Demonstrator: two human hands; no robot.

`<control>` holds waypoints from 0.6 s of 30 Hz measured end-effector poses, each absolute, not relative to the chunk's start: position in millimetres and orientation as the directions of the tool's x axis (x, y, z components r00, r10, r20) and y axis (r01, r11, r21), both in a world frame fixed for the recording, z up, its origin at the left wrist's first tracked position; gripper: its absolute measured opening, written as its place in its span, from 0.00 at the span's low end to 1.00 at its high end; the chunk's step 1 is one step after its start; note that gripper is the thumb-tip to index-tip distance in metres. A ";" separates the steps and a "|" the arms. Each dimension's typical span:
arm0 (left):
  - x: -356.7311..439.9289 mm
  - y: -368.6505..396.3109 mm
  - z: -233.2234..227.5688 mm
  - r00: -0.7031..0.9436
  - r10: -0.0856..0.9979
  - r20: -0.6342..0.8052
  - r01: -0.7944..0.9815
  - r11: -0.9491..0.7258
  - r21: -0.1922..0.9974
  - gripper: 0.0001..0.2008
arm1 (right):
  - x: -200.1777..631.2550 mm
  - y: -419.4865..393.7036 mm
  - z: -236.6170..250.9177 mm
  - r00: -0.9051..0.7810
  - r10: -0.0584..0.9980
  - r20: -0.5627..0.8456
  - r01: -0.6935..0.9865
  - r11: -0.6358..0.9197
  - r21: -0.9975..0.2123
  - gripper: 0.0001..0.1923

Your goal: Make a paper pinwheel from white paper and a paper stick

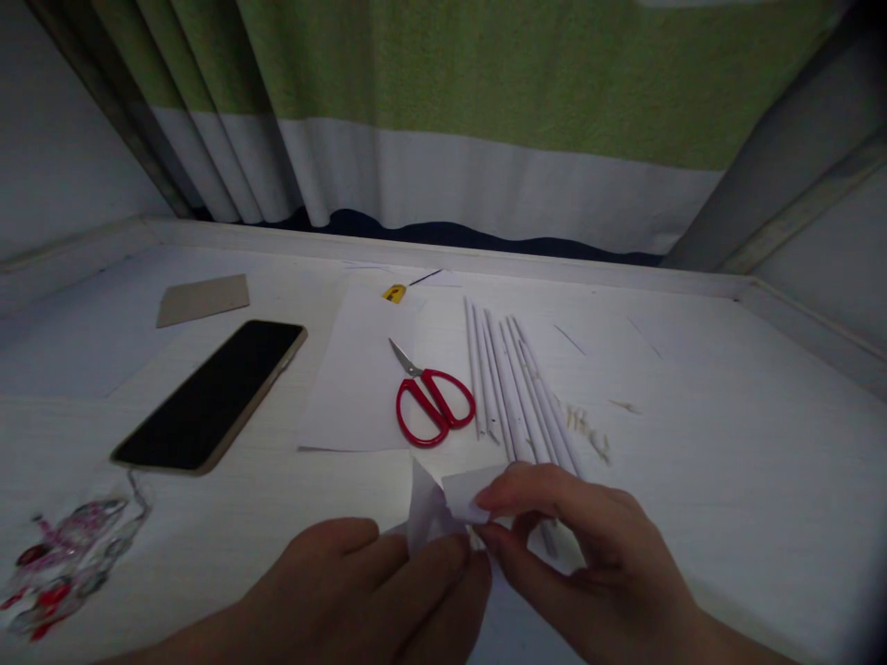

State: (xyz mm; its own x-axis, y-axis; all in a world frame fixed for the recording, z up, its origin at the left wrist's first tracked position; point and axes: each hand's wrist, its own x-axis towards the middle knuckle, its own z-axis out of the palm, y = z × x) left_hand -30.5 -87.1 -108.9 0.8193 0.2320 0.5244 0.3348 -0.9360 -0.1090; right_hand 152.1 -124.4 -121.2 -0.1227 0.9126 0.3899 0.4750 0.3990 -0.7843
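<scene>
1. The left hand (374, 582) is resting low on the surface (727, 480), its thumb and fingers closing a narrow grip on the near edge of a small piece of white paper (443, 503); pressing down this way seems to be keeping the paper steady.
2. The right hand (589, 554) is pinching the far flap of the same paper between thumb and forefinger, its grip narrow and closed on the sheet, so the paper is standing up creased between the two hands, just off the surface at the near edge of the view.
3. A row of thin white rolled paper sticks (516, 388) is lying side by side just beyond the right hand, close enough to be reached without shifting; the near ends are passing behind the fingers.
4. Red-handled scissors (433, 402) are lying shut, just left of the sticks, partly over a flat white sheet (353, 388), with blades pointing away.
5. A few small paper scraps (589, 434) are sitting to the right of the sticks.
6. A dark phone (212, 392) is lying face up well to the left, with a piece of brown card (203, 298) beyond it and a clear wrapper with red print (66, 554) at the near left.
7. A green and white curtain (485, 120) is hanging behind the surface.
</scene>
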 end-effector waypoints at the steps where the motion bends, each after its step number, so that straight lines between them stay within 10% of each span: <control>1: -29.8 -85.8 -109.2 0.811 0.220 0.541 0.328 -0.938 -0.110 0.12 | 152.0 -124.6 -120.9 -0.117 0.911 0.396 0.477 0.401 -0.782 0.13; 18: -25.6 -84.4 -114.2 0.812 0.283 0.510 0.321 -0.947 0.013 0.10 | 152.3 -124.5 -118.2 -0.156 0.922 0.353 0.436 0.385 -0.813 0.16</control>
State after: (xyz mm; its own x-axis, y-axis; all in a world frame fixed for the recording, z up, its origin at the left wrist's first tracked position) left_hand -25.6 -84.4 -114.2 0.8123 0.2829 0.5101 0.3214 -0.9469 0.0132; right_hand 152.3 -124.5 -118.2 -0.1560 0.9225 0.3531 0.4358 0.3851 -0.8135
